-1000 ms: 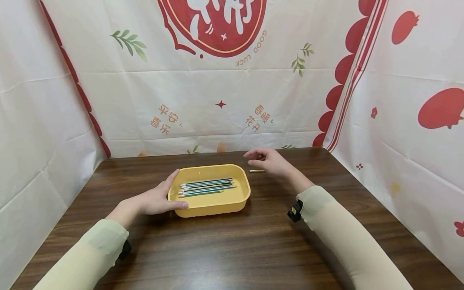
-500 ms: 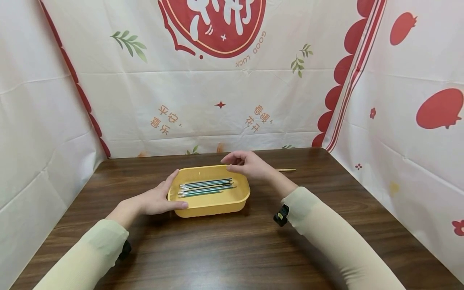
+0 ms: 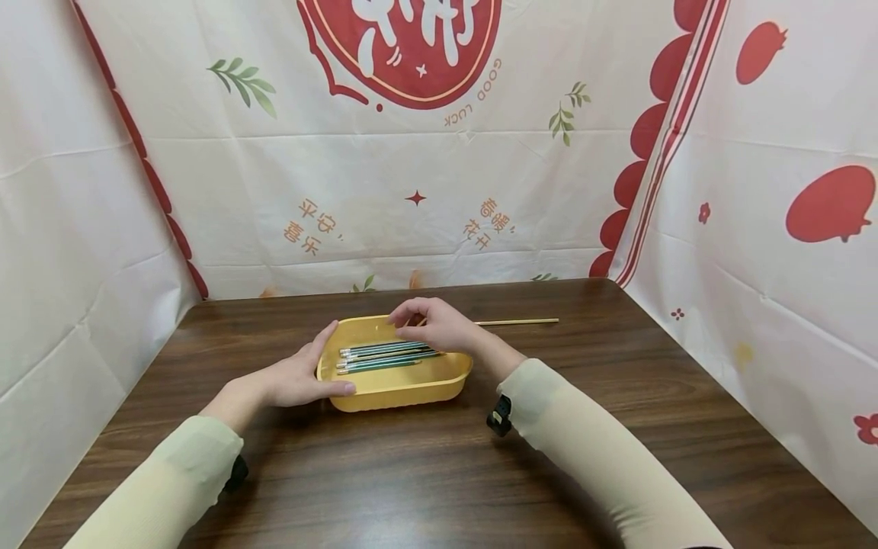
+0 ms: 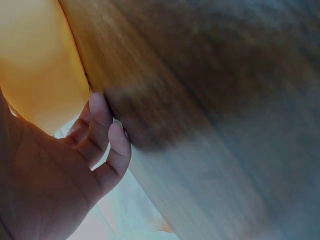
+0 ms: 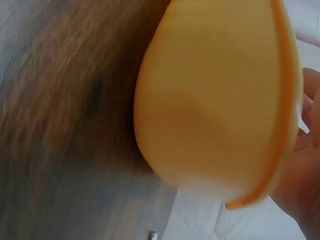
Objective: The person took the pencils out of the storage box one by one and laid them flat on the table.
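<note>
My left hand point(image 3: 291, 377) holds the left end of a yellow plastic tray point(image 3: 411, 396), thumb at the front side and fingers toward the back. In the left wrist view its curled fingers point(image 4: 117, 145) lie beside the tray's wall. Several pencils point(image 3: 384, 358), mostly green with white-tipped ends, lie side by side in the tray. Over the tray's back right part is my right hand point(image 3: 439, 324), fingers bent and thumb near them. Something thin and yellowish shows at its fingertips, too small to identify. The right wrist view hides the fingertips behind the tray's wall point(image 5: 215, 110).
A yellow pencil point(image 3: 521, 322) lies on the dark wooden table point(image 3: 411, 473), right of the tray. White printed cloth point(image 3: 411, 168) stands behind the table and along both sides. A black strap camera point(image 3: 501, 415) sits on the right wrist.
My right hand has moved left, from above the yellow pencil on the table to over the tray, uncovering more of that pencil. My left hand and the tray stay in place.
</note>
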`<state>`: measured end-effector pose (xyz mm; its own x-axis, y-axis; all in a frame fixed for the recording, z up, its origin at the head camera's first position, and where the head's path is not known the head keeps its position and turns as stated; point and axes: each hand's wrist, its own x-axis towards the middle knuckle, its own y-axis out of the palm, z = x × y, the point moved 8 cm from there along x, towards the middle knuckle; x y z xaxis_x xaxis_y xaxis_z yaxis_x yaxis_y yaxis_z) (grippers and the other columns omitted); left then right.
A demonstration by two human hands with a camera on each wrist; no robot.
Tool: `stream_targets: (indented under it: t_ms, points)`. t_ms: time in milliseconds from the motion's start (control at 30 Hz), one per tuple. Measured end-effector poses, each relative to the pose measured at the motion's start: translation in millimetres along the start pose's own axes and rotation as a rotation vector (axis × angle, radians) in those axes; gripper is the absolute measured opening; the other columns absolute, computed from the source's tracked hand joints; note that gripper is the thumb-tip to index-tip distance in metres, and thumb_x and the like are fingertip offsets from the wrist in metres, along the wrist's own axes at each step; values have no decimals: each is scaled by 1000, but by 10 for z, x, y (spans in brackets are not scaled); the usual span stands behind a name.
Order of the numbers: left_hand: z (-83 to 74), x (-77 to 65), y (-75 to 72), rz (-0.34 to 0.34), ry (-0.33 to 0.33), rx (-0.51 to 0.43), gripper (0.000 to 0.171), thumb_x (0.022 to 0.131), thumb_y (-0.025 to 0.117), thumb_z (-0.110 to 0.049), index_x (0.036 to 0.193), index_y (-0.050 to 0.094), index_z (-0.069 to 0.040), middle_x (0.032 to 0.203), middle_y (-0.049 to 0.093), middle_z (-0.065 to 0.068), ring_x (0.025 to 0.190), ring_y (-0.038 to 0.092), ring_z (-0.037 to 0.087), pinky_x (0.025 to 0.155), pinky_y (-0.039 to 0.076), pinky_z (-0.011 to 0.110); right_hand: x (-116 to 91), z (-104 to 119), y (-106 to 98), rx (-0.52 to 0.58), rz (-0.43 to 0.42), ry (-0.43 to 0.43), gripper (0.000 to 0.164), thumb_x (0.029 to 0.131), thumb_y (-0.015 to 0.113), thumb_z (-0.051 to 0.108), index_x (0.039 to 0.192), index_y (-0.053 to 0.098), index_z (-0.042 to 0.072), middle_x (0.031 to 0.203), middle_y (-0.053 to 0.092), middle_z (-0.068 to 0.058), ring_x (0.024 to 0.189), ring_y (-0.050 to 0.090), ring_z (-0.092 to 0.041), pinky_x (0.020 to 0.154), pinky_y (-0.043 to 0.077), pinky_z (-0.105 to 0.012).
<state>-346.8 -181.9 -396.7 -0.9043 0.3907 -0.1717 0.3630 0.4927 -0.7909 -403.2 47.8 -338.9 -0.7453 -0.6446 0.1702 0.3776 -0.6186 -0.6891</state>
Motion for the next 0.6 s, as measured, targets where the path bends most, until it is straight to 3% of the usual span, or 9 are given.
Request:
stream_targets:
  t_ms: [200,367,600]
  points:
    - [12,18,4,1,3,-1,132,92,75,-74,177,-11,-20,181,12,29,166,21,51,129,24,74,30,-24,147,21,22,22,28,106,73,16,132,76,7,123,79,-10,101,68,-13,92,57,-29]
    - [7,23,13,7,12,-13,132,93,75,-73,176,-13,-19,181,12,30,165,22,51,129,24,73,39,-112,232,22,21,37,27,105,74,15,131,78,9,121,80,-7,97,66,-11,85,54,-24]
    - [-26,28,24,20,48,-32,134,95,75,-69,174,-18,-14,174,26,36,154,44,48,126,33,69,61,-206,330,41,44,51,22,103,75,12,123,81,8,113,80,-4,94,64,-8,84,53,-24]
